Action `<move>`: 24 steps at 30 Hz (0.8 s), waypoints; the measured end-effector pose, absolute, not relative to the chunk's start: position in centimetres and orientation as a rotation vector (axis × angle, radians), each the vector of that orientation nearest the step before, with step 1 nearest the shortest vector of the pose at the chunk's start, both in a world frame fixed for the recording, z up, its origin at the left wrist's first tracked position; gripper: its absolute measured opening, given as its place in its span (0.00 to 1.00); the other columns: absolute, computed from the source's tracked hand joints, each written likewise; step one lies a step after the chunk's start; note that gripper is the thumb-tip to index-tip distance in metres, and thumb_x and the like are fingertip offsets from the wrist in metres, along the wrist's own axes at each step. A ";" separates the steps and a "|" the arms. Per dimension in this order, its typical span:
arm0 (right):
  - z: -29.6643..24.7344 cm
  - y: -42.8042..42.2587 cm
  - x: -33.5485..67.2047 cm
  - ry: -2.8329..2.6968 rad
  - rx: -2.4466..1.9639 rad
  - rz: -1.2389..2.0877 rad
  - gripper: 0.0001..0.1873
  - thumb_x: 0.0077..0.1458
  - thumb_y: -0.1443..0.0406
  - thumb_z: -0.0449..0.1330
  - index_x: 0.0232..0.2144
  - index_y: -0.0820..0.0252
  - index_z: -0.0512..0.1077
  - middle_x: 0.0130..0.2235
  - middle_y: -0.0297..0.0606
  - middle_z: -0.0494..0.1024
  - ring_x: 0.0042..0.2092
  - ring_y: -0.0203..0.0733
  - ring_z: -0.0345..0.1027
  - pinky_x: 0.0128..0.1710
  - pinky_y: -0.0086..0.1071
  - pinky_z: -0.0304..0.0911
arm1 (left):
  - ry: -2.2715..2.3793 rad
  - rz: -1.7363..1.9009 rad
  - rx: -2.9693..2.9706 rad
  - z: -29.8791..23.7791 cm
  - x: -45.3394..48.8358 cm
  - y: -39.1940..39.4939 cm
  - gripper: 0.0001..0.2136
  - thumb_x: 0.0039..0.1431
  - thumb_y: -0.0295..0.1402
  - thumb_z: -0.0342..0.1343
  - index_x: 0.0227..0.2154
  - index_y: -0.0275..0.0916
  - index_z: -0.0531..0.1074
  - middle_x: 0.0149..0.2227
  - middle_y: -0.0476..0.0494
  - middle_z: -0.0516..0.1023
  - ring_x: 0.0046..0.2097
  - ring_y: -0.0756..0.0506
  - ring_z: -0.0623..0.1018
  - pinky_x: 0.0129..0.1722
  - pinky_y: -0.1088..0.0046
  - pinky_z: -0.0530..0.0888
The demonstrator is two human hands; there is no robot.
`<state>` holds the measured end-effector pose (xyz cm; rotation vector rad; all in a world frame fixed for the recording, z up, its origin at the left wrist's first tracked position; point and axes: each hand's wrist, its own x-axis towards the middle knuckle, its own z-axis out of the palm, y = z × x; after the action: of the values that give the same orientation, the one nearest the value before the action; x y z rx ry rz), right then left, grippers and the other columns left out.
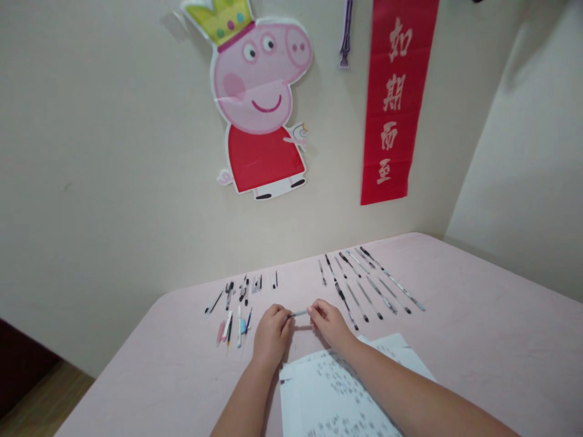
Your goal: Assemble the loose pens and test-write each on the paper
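Over the bench (483, 328), between left hand (272, 334) and right hand (330, 325): one slim greyish pen piece (299, 314), held roughly level, just beyond the near paper sheets (337, 394). Pinched at the left end by the left fingers, at the right end by the right fingers; exact contact too small to confirm. Judged light and stiff, probably smooth plastic, liable to slip or roll, possibly brittle if bent. Best taken by both ends, in line, without squeezing at mid-length. Counted at right: about thirteen pens (340, 292) in two slanting rows, seven far and six near; slightly uncertain toward the far right. Counted at left: seven small clusters of pen parts (229, 297), five far and two near; too small to tally piece by piece. Counted near: at least two paper sheets, overlapping, covered with dark marks. Counted on the wall (127, 200): one pig cutout (266, 158), one red banner (403, 121), one purple strap (347, 33).
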<state>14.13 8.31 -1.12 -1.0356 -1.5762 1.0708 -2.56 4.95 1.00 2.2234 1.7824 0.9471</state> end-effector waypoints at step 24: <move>-0.4 8.2 14.2 -1.573 -0.991 1.002 0.12 0.53 0.58 0.54 0.25 0.60 0.66 0.22 0.31 0.67 0.26 0.36 0.60 0.26 0.29 0.56 | 1.777 1.018 2.265 0.4 -2.8 5.2 0.08 0.57 0.28 0.49 0.33 0.39 0.74 0.35 0.43 0.73 0.39 0.45 0.73 0.41 0.67 0.70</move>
<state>14.21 8.15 -0.45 -0.9907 -1.5726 1.0025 -2.81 5.16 0.44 2.2652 1.7768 1.0175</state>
